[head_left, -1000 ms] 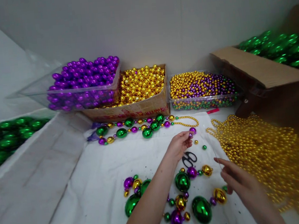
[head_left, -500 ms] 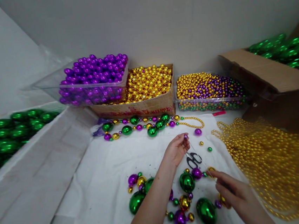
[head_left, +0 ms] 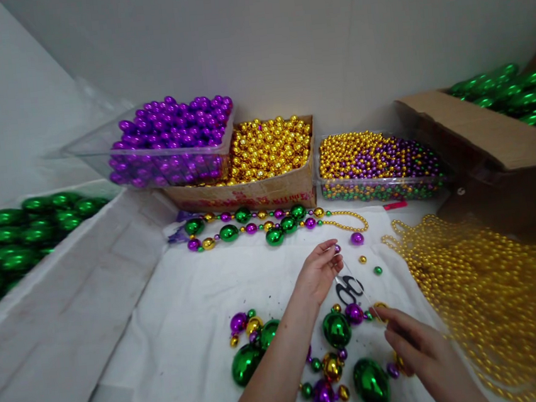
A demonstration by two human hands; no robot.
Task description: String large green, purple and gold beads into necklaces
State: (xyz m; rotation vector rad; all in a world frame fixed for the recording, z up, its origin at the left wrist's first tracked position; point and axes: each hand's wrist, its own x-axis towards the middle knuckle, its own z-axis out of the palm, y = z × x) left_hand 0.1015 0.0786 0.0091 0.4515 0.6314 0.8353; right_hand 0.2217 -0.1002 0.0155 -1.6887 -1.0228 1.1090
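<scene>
My left hand (head_left: 319, 270) hovers over the white cloth (head_left: 197, 309), its fingers pinched on a small purple bead (head_left: 338, 248) and the end of a thin clear string. The string (head_left: 358, 287) runs down to my right hand (head_left: 417, 349), which pinches its other end beside a gold bead (head_left: 380, 308). Below the hands lies a partly strung necklace of green, purple and gold beads (head_left: 330, 359). Black scissors (head_left: 348, 290) rest between the hands. Loose purple (head_left: 357, 238), gold (head_left: 362, 259) and green (head_left: 378, 270) beads lie just right of my left hand.
A finished necklace (head_left: 270, 223) lies at the cloth's far edge. Behind it stand a clear tub of purple balls (head_left: 172, 141), a cardboard box of gold balls (head_left: 263, 151) and a tub of mixed small beads (head_left: 373, 162). Gold bead strands (head_left: 485, 287) pile at right; green balls (head_left: 16, 244) fill the left box.
My right hand came in from the right and down to the gold bead, pinching the string. My left hand drew back slightly from the loose purple bead with the small bead in its fingers.
</scene>
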